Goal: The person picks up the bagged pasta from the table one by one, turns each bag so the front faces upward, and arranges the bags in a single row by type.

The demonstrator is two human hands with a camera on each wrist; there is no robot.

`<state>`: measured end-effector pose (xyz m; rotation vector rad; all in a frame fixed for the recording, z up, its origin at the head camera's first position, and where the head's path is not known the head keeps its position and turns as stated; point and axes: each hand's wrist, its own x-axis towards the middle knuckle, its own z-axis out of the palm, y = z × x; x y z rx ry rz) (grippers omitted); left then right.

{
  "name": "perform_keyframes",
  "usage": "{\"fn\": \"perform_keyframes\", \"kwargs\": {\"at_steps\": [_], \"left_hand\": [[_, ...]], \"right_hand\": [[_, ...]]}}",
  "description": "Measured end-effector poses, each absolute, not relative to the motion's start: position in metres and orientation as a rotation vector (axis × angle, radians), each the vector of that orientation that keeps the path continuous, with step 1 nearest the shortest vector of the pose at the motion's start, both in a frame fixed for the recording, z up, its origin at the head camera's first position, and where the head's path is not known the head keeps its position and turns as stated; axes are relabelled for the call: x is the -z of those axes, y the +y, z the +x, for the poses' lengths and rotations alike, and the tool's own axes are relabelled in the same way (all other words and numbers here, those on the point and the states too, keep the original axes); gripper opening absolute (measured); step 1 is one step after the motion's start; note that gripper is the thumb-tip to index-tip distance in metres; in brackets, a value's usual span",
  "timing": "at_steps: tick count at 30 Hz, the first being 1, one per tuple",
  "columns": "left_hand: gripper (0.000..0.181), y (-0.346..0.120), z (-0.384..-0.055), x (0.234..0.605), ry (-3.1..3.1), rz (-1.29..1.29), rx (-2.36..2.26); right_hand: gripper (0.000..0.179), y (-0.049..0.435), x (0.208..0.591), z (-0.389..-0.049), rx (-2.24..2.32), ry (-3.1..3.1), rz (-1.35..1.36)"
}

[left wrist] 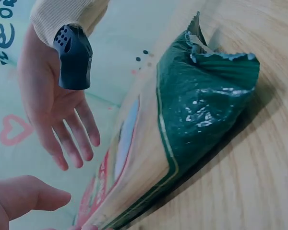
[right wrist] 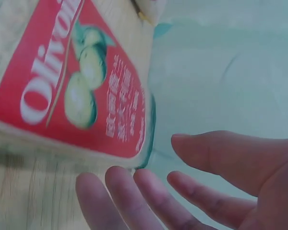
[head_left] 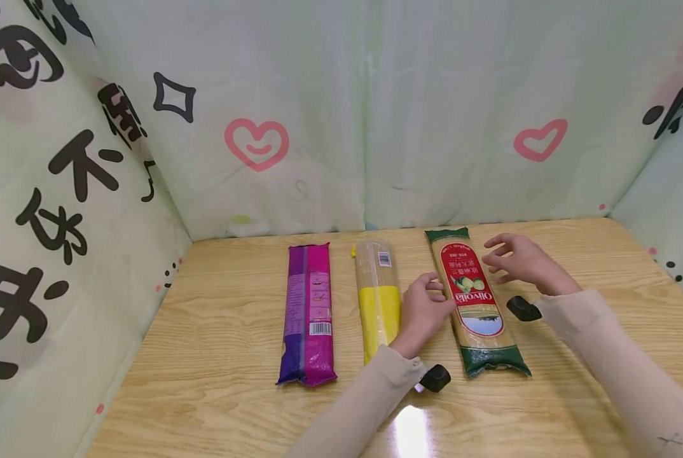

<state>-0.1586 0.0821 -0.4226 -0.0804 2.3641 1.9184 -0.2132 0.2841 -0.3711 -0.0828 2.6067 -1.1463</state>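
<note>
A long pack of spaghetti (head_left: pixel 472 299) with a red Olivoilà label and green ends lies slightly slanted on the table. My left hand (head_left: pixel 424 312) is at its left side, fingertips right at the edge and thumb over it. To the right of the pack, my right hand (head_left: pixel 524 262) hovers with its fingers loosely bent and nothing held. In the right wrist view, those fingers (right wrist: pixel 129 196) come close to the pack's edge by the red label. The pack's green end (left wrist: pixel 206 91) fills the middle of the left wrist view.
Left of my left hand lies a yellow and clear pack (head_left: pixel 378 305), partly hidden by that hand and sleeve. Farther left is a purple and magenta pack (head_left: pixel 308 315). A printed curtain (head_left: pixel 330 191) borders the wooden table (head_left: pixel 215 356) at the back and sides.
</note>
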Motion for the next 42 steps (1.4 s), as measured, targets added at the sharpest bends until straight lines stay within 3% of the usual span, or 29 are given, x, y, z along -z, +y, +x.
{"fn": "perform_keyframes", "kwargs": {"at_steps": [28,42], "left_hand": [[0.047,0.013,-0.168,0.396,2.466,0.117,-1.922],[0.047,-0.021,-0.169,0.398,2.521,0.028,-1.894]], "right_hand": [[0.050,0.227,0.361,-0.213,1.252,2.596,-0.232],[0.045,0.205,0.374,-0.213,1.277,2.573,-0.357]]}}
